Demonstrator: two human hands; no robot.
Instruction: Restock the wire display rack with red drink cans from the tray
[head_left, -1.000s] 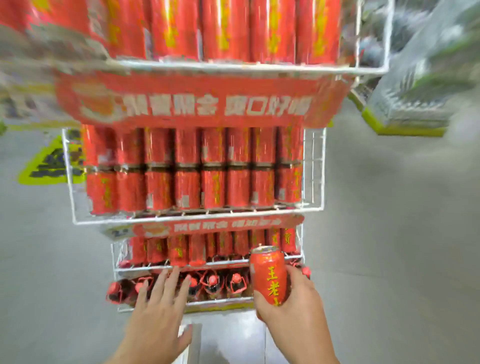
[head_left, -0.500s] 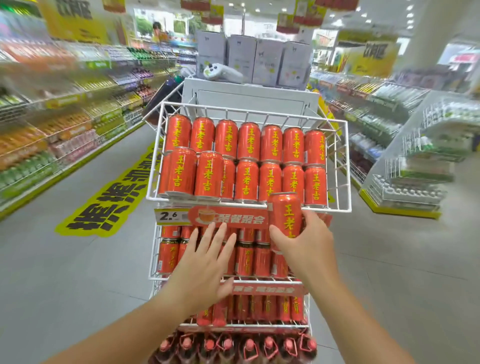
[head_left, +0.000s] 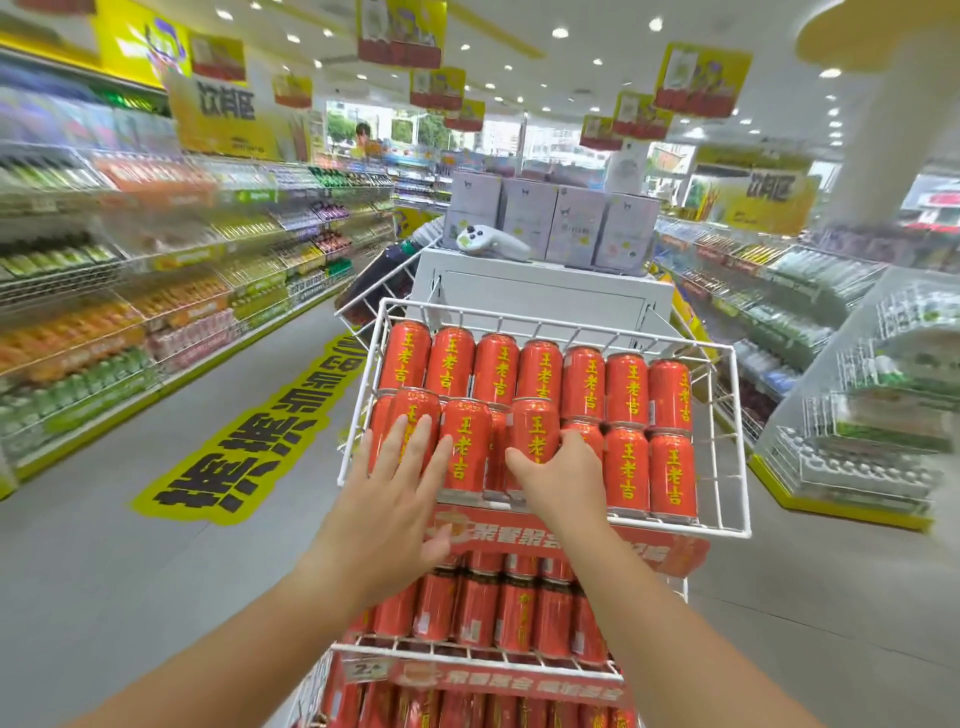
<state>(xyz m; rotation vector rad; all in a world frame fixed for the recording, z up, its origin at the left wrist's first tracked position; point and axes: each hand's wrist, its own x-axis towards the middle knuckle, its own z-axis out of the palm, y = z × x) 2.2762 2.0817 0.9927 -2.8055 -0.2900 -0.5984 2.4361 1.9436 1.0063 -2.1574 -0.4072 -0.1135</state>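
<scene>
Right hand (head_left: 558, 475) wrapped around red can (head_left: 535, 439), front row of top basket (head_left: 727, 527); left hand (head_left: 400, 499) flat, open, bracing cans (head_left: 457, 444) beside. Risk: nudged neighbours toppling forward over the rim.

Our left hand (head_left: 402, 486): flat, fingers spread, palm forward.
Our right hand (head_left: 558, 475): fingers curled in a grip.
Our forearms: both stretched forward.
</scene>
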